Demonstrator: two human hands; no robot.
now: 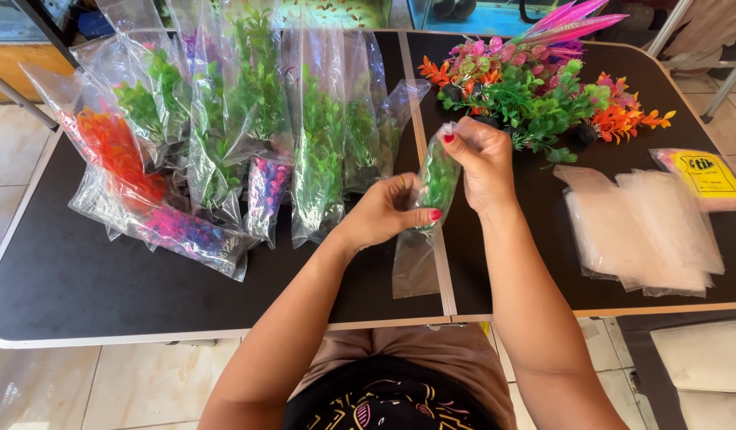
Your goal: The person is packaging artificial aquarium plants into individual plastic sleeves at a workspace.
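Observation:
I hold a clear plastic bag (419,255) with a green artificial plant (439,179) partly inside it, above the middle of the black table (81,279). My left hand (381,213) grips the bag around the plant's lower part. My right hand (481,159) pinches the bag's upper end and the plant's top. The bag's lower end hangs loose toward the table's front edge.
Several bagged artificial plants (224,135), green, orange and pink, lie on the table's left half. A heap of loose plants (535,87) lies at the back right. A stack of clear bags (646,231) and a yellow-labelled packet (702,175) sit at the right.

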